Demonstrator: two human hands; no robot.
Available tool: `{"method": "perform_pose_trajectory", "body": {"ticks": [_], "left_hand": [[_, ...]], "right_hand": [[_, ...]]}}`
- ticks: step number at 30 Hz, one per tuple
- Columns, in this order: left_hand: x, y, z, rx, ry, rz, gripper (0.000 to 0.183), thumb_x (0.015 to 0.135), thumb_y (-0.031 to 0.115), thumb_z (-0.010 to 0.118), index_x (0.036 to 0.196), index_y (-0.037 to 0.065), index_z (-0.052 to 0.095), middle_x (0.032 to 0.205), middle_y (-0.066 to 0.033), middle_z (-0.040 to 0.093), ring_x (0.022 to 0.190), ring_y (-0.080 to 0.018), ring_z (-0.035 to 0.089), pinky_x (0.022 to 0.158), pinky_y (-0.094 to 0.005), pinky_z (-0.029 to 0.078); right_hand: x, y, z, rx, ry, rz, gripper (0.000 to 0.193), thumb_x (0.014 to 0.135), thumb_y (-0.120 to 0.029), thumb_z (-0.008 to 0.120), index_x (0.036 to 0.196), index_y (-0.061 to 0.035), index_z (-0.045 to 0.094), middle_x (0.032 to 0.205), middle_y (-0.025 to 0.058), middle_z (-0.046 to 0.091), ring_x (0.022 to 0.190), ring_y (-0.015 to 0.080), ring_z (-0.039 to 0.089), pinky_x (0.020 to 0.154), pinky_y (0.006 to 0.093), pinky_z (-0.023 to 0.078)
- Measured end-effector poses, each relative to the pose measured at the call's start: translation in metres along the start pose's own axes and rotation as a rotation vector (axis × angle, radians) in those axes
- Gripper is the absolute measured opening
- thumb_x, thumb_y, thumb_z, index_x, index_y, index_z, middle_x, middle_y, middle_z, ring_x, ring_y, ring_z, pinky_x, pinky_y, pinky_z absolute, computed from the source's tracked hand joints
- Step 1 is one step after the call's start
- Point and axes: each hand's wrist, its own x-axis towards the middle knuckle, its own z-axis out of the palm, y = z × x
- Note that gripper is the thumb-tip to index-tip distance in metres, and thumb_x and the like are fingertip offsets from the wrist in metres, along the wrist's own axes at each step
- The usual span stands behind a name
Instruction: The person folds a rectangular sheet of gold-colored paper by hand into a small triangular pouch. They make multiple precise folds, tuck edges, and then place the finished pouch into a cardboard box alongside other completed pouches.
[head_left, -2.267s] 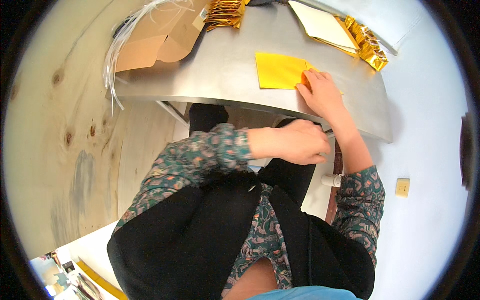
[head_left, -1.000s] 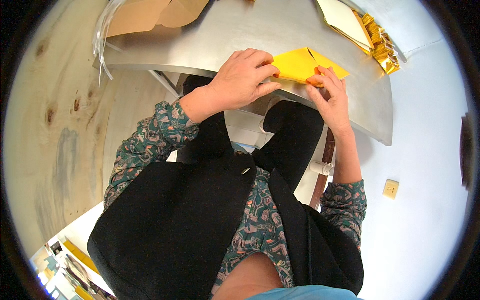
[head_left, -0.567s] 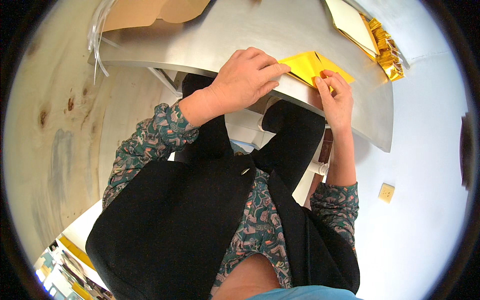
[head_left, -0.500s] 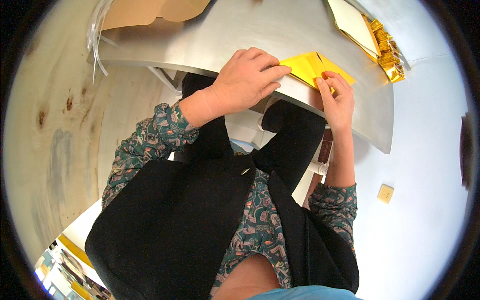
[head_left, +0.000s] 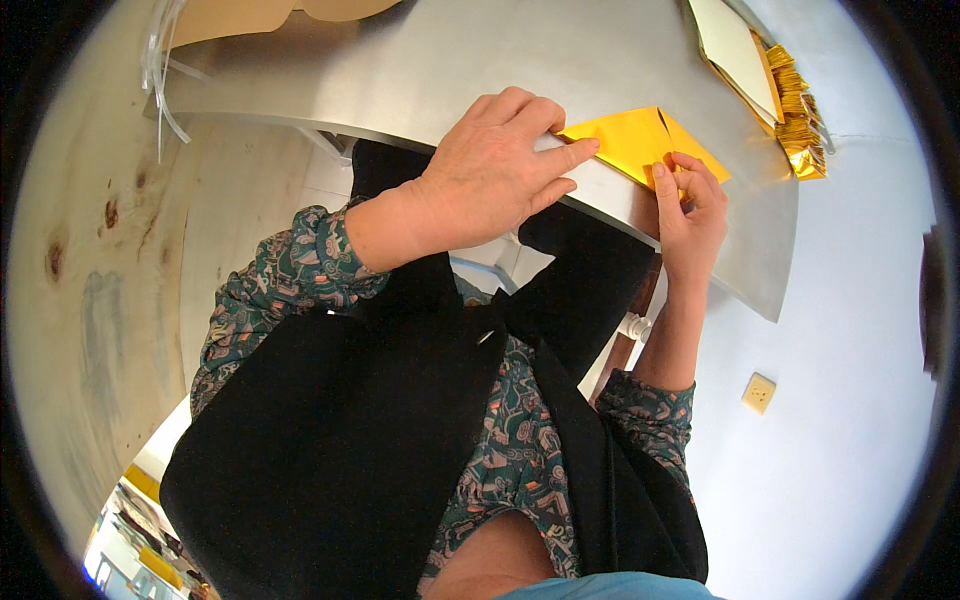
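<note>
A sheet of shiny gold paper (head_left: 628,140), folded into a pointed, roughly triangular shape, lies at the near edge of the grey metal table (head_left: 440,80). My left hand (head_left: 500,165) rests over the table edge, its index finger stretched onto the paper's left corner and the other fingers apart, some partly bent. On the right side, my right hand (head_left: 692,205) pinches the paper's near edge between thumb and fingers. A crease runs down from the paper's top point toward the right fingertips. The fingertips partly cover the right part of the sheet.
At the far right lie a stack of cream and gold sheets (head_left: 738,55) and a bunch of pleated gold foil pieces (head_left: 795,110). Brown card shapes (head_left: 235,20) and clear plastic strips (head_left: 158,80) are at the far left. A pale wall with an outlet (head_left: 759,393) stands on the right.
The whole view has shifted slightly. The flap standing up at the middle of the gold paper now lies flatter, and both hands stay at the sheet's two sides.
</note>
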Motion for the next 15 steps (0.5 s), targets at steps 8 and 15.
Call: {"method": "perform_pose_trajectory", "body": {"ticks": [8, 15], "left_hand": [[0.001, -0.0032, -0.0034, -0.035, 0.024, 0.002, 0.04, 0.09, 0.027, 0.072, 0.127, 0.01, 0.07, 0.113, -0.0082, 0.06, 0.112, -0.0246, 0.053, 0.097, -0.0379, 0.046], [-0.003, -0.0073, -0.0095, -0.111, 0.019, -0.012, 0.043, 0.086, 0.023, 0.076, 0.125, 0.007, 0.069, 0.115, -0.0079, 0.062, 0.113, -0.0245, 0.054, 0.098, -0.037, 0.047]], "right_hand": [[0.0004, -0.0072, 0.0025, -0.012, 0.001, 0.094, 0.021, 0.087, -0.02, 0.079, 0.077, -0.0072, 0.067, 0.113, 0.0034, 0.073, 0.11, 0.0218, 0.058, 0.077, 0.0309, 0.051], [0.0001, -0.0096, 0.0018, -0.026, -0.016, 0.106, 0.02, 0.087, -0.019, 0.079, 0.077, -0.0067, 0.067, 0.116, 0.0036, 0.072, 0.11, 0.0212, 0.058, 0.078, 0.0309, 0.051]]}}
